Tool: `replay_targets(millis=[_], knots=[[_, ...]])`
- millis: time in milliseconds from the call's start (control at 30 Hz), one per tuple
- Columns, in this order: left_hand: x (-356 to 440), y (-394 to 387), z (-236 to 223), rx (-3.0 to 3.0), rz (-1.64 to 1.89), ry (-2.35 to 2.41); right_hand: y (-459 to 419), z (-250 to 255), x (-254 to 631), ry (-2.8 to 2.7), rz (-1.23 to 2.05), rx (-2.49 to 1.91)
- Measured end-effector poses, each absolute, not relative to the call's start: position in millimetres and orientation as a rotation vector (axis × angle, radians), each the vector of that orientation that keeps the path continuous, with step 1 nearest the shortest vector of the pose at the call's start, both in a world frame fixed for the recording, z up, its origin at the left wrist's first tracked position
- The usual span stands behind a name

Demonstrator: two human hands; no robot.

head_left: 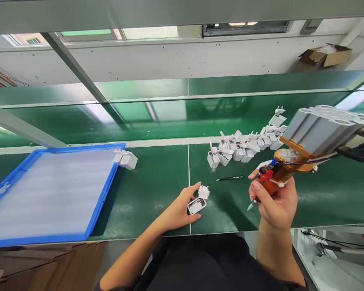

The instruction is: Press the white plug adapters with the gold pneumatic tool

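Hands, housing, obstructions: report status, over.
Left hand cupped around open white housing. Right hand gripping dispenser, teal tip off to housing's right. Black tweezers farther out, between hands; nothing seen between tip and housing.

I can't read the tiny lettering on the slim black tweezers [229,178]; the right grip [277,202] hides part of the orange tool handle [271,189]; the blue-rimmed white tray [103,198] is cut off leftward.

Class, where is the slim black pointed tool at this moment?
In the head view, the tool lies on the green tabletop, right of centre, just below the cluster of white plug units and left of the right hand.
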State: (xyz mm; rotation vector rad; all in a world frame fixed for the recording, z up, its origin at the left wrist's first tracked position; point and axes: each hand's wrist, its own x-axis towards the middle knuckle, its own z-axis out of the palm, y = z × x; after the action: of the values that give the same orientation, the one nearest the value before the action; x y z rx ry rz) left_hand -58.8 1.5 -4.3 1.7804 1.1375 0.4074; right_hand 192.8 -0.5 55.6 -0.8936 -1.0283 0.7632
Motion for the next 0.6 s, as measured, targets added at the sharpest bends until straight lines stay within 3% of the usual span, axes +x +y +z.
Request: replay_targets(millis=[167, 433, 600], knots=[[-54.5, 8.3, -4.7, 1.844, 0.419, 1.007, 0.3, 54.0, 190.0, -1.052, 0.772, -0.877], [-40.9, -8.0, -29.6, 2.030, 0.535, 1.302, 3.4, 61.4, 166.4, -1.115, 0.812, -0.753], [-27.6, -10.3, -21.8, 2.064, 0.538, 1.206, 7.9, 74.3, 137.5, -1.178, 0.781, -0.783]])
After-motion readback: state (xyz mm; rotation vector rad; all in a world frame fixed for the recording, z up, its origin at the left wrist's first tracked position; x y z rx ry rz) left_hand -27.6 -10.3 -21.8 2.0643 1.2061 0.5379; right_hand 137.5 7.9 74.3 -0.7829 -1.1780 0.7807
